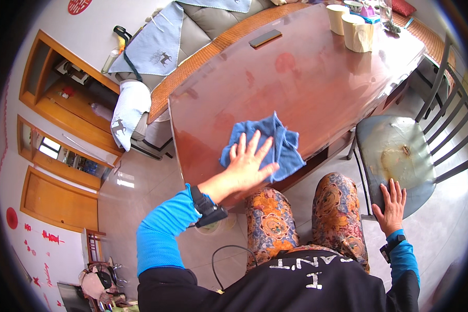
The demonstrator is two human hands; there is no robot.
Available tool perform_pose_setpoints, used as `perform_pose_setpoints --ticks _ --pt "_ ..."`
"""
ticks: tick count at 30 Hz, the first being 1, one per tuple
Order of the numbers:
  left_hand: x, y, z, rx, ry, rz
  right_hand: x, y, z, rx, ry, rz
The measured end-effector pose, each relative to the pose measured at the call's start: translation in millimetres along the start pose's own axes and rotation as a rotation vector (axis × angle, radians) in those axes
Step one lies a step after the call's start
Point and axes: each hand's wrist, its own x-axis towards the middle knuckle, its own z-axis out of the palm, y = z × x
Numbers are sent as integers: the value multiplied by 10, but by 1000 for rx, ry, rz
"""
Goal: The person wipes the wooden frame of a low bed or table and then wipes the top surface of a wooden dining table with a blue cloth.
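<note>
My left hand lies flat on a crumpled blue cloth, its fingers spread and pressing from above without gripping. The cloth sits at the near edge of a reddish-brown table whose top has a shiny, clear cover, and one corner of it sticks up. On my right, my right hand rests palm down with fingers apart on the worn, cracked seat of a dark chair. Nothing is held in it. The palm side of both hands is hidden.
A dark flat phone-like object lies near the table's far edge. Two paper rolls stand at the far right beside small items. Behind the table is a grey sofa with blue covers. My knees are close to the table's near edge.
</note>
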Motion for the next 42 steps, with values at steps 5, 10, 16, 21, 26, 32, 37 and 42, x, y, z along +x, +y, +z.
perform_pose_setpoints --ticks 5,10,16,21,26,32,37,42 --pt "-64 83 -64 -18 -3 87 -10 24 35 9 29 -6" --pt "246 -164 -152 -19 -48 85 -7 -5 -16 25 -5 21" --pt "1197 -971 -202 -33 -19 -233 17 -11 -76 55 -31 29" --pt "1897 -1675 -271 -85 -39 -460 38 37 -77 64 -55 21" --pt "2306 -2259 -213 -173 20 -579 48 75 -65 67 -85 2" --pt "2520 -1375 -602 -388 -83 -574 24 45 -91 65 -99 7" --pt "2698 -444 -529 -161 -101 -252 8 9 -90 78 -68 9" --pt "2189 183 -363 -40 -43 62 8 -55 -121 90 -35 26"
